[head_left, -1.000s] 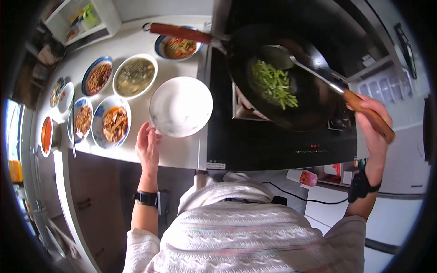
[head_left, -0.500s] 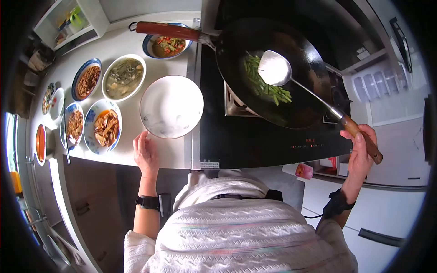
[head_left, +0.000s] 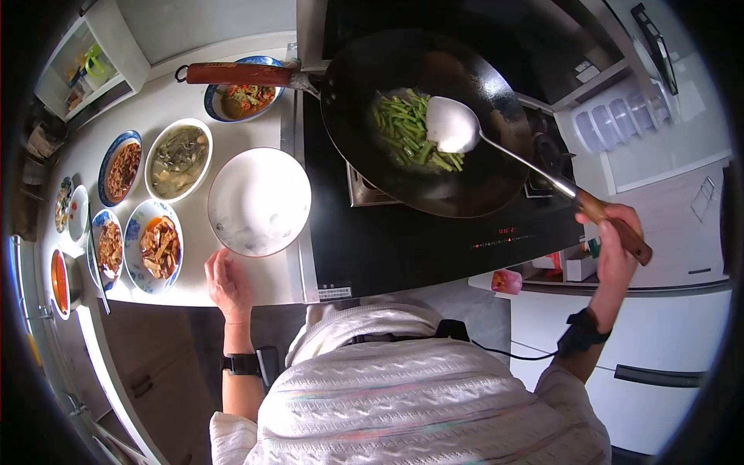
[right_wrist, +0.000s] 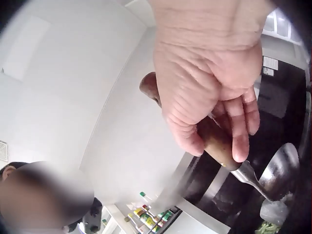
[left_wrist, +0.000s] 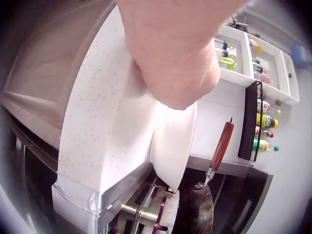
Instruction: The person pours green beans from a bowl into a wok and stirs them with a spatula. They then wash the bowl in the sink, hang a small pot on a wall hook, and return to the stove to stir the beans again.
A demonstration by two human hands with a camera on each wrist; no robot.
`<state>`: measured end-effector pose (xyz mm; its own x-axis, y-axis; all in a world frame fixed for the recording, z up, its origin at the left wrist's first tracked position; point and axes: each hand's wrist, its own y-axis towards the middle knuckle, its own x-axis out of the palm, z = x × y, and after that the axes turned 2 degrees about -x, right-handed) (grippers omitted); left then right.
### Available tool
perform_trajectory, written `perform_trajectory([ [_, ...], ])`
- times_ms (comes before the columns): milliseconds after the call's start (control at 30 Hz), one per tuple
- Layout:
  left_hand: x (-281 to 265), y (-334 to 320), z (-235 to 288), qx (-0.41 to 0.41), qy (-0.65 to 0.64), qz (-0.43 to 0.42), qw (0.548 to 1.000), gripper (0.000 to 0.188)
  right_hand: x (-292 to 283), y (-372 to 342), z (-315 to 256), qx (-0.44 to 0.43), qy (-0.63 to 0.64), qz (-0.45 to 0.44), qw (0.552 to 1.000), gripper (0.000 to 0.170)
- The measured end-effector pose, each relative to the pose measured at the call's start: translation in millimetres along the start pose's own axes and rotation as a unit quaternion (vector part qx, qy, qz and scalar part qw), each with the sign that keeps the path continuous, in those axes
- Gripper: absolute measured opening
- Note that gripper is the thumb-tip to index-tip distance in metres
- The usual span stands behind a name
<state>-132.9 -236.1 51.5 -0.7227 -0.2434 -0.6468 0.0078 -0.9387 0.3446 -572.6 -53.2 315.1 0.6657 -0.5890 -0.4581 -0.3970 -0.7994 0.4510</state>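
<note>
My right hand (head_left: 616, 232) grips the brown wooden handle (right_wrist: 217, 146) of a metal wok spatula (head_left: 452, 124). The spatula's broad head lies against chopped green vegetables, perhaps beans (head_left: 399, 128), in the dark wok (head_left: 465, 198). On the counter's front part, my left hand (head_left: 227, 287) has its fingertips right at the near rim of a white bowl (head_left: 260, 201), fingers loosely bent and gripping nothing. That bowl is bare inside, with faint blue marks on it. In the left wrist view the hand overlaps the bowl's side (left_wrist: 170, 141).
Several filled dishes crowd the counter's left, among them a soup bowl (head_left: 180, 159) and a dish of brown slices (head_left: 160, 246). The wok's red-brown handle (head_left: 240, 74) juts left over a blue-rimmed dish (head_left: 248, 101). Black hob glass (head_left: 395, 263) extends in front of the wok.
The spatula head has turned over, its bright face showing, and swept down and left against the vegetables. My left hand stays by the white bowl. The whole head view has shifted.
</note>
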Motion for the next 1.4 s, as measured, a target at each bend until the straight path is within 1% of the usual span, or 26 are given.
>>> perform_trajectory([
  [100, -0.4, 0.6, 0.6, 0.005, 0.005, -0.004, 1.000, 0.026, 7.3, 4.0, 5.4, -0.017, -0.031, 0.011, 0.999, 0.017],
  [133, 0.1, 0.2, -0.9, 0.009, 0.006, 0.001, 1.000, 0.026, 1.0, 4.0, 2.5, -0.017, -0.032, 0.012, 0.999, 0.017],
  [200, 0.7, -0.4, -1.3, 0.013, 0.007, 0.003, 1.000, 0.025, -18.3, 2.9, -3.0, 0.009, -0.043, 0.036, 0.998, 0.016],
  [233, 0.1, -0.1, 0.0, 0.010, 0.004, 0.001, 1.000, 0.025, -22.0, 3.6, -4.5, -0.004, -0.004, 0.035, 0.999, 0.016],
  [333, 0.2, 0.4, -0.6, 0.010, 0.005, -0.002, 1.000, 0.025, -23.4, -0.2, -11.0, 0.022, 0.006, 0.024, 0.999, 0.017],
  [433, 0.8, 0.0, -2.0, 0.012, 0.012, -0.003, 1.000, 0.024, -20.6, -1.1, 11.8, 0.002, 0.000, 0.026, 1.000, 0.017],
  [467, 0.8, -0.1, -2.2, 0.009, 0.014, -0.003, 1.000, 0.023, -18.3, 0.4, 9.0, 0.002, -0.001, 0.027, 1.000, 0.017],
  [533, 1.2, 0.3, -2.5, 0.014, 0.020, 0.000, 1.000, 0.023, -11.3, 4.8, -0.5, 0.022, -0.026, 0.065, 0.997, 0.017],
  [567, 1.3, 0.1, -2.9, 0.018, 0.026, 0.003, 0.999, 0.022, -11.9, 7.7, -1.6, 0.022, -0.026, 0.065, 0.997, 0.017],
  [633, 1.7, -0.7, -4.7, 0.017, 0.024, 0.003, 1.000, 0.022, -13.1, 12.6, -2.9, -0.004, -0.053, 0.098, 0.994, 0.017],
  [667, 2.0, -0.9, -5.1, 0.016, 0.023, 0.003, 1.000, 0.022, -11.7, 12.1, -3.2, -0.005, -0.053, 0.098, 0.994, 0.017],
  [733, 0.8, -0.5, -2.5, 0.014, 0.021, 0.001, 1.000, 0.022, -4.3, 9.7, -2.3, 0.034, -0.036, 0.113, 0.992, 0.017],
  [767, 0.5, -0.2, -1.6, 0.012, 0.019, -0.002, 1.000, 0.022, -0.5, 8.6, 1.2, 0.034, -0.036, 0.113, 0.992, 0.017],
  [833, 1.5, -0.4, -3.2, 0.013, 0.022, -0.001, 1.000, 0.021, 6.0, 6.6, 8.9, 0.041, 0.066, 0.096, 0.992, 0.015],
  [967, 0.9, 0.3, -2.8, 0.014, 0.025, -0.001, 1.000, 0.020, 13.0, 17.7, 12.8, 0.009, 0.039, 0.091, 0.995, 0.015],
  [1033, 1.3, 0.5, -1.1, 0.015, 0.024, 0.001, 1.000, 0.020, 23.7, 26.0, 20.2, -0.002, -0.005, 0.128, 0.992, 0.015],
  [1067, 0.6, 0.5, -0.8, 0.015, 0.024, 0.002, 1.000, 0.020, 27.8, 28.8, 25.7, -0.002, -0.005, 0.128, 0.992, 0.015],
  [1133, 1.5, 0.0, -4.9, 0.020, 0.027, 0.002, 0.999, 0.020, 35.0, 32.1, 35.2, 0.013, 0.075, 0.108, 0.991, 0.016],
  [1167, 1.7, 0.2, -6.6, 0.024, 0.029, 0.002, 0.999, 0.019, 35.4, 31.8, 34.9, 0.014, 0.083, 0.099, 0.992, 0.016],
  [1200, 1.1, 0.7, -6.0, 0.023, 0.030, 0.003, 0.999, 0.019, 33.9, 30.8, 31.7, 0.014, 0.084, 0.098, 0.992, 0.016],
  [1267, 1.0, 1.0, -2.9, 0.035, 0.029, 0.008, 0.999, 0.019, 28.4, 27.8, 19.1, 0.016, 0.039, 0.067, 0.997, 0.015],
  [1300, 0.9, 0.8, -1.6, 0.034, 0.029, 0.008, 0.999, 0.019, 28.2, 27.2, 13.8, -0.006, 0.016, 0.063, 0.998, 0.014],
  [1333, 0.7, 0.7, -0.2, 0.028, 0.026, 0.008, 0.999, 0.019, 27.5, 26.6, 14.0, -0.006, 0.016, 0.061, 0.998, 0.014],
  [1400, 0.6, 0.5, 0.4, 0.024, 0.022, 0.008, 0.999, 0.019, 26.2, 25.9, 15.1, -0.023, 0.046, 0.089, 0.995, 0.015],
])
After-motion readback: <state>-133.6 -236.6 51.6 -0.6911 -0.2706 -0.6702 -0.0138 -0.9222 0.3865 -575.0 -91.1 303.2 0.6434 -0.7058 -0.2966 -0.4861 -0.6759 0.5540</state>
